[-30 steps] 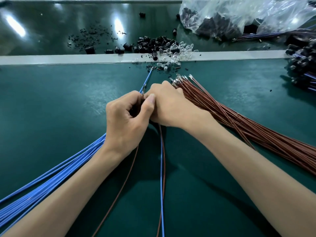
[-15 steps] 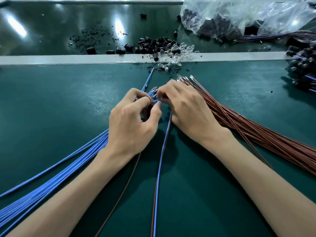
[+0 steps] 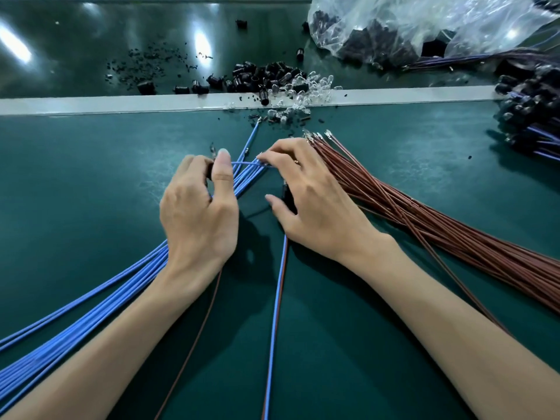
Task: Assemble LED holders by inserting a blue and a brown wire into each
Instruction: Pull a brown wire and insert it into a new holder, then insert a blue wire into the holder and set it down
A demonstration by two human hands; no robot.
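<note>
tangling is the main risk: the right hand (image 3: 312, 204) pinches one blue wire (image 3: 245, 162) at the blue bundle (image 3: 91, 313), with a wired holder (image 3: 285, 192) tucked under its palm, so neighbouring strands may lift too. the left hand (image 3: 200, 219) grips a black holder (image 3: 209, 174), its brown wire (image 3: 194, 344) trailing; a skewed terminal could miss its socket.

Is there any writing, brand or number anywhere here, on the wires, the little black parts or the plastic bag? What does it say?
No readable text anywhere in this view.
Plastic bag: no print visible.
Blue wires and brown wires: plain insulation, no markings visible.
Black holders: too small to tell whether they bear any marking.
</note>
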